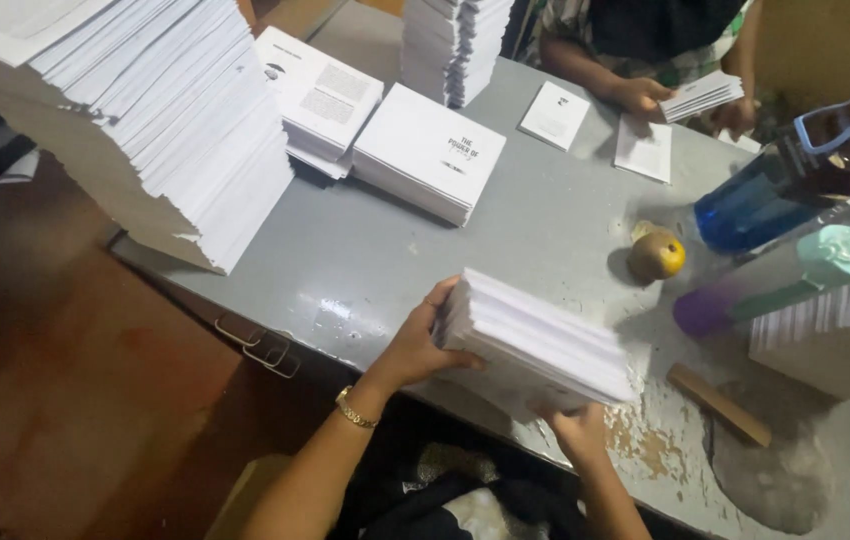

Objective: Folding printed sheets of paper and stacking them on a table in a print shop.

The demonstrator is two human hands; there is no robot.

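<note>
Both hands hold a thick stack of white sheets (535,345) at the grey table's (365,250) near edge: left hand (423,345) grips its end, right hand (575,430) supports underneath.

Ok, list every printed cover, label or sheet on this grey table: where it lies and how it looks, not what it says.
Flat white booklet stack with small dark cover print: table's far middle, rectangular.
White printed-sheet stack with grey text blocks: just left of it.
Single white leaflet with a small dark mark: far side, near a co-worker's hand.
Plain white paper bundle: near edge, held by left hand and right hand.
</note>
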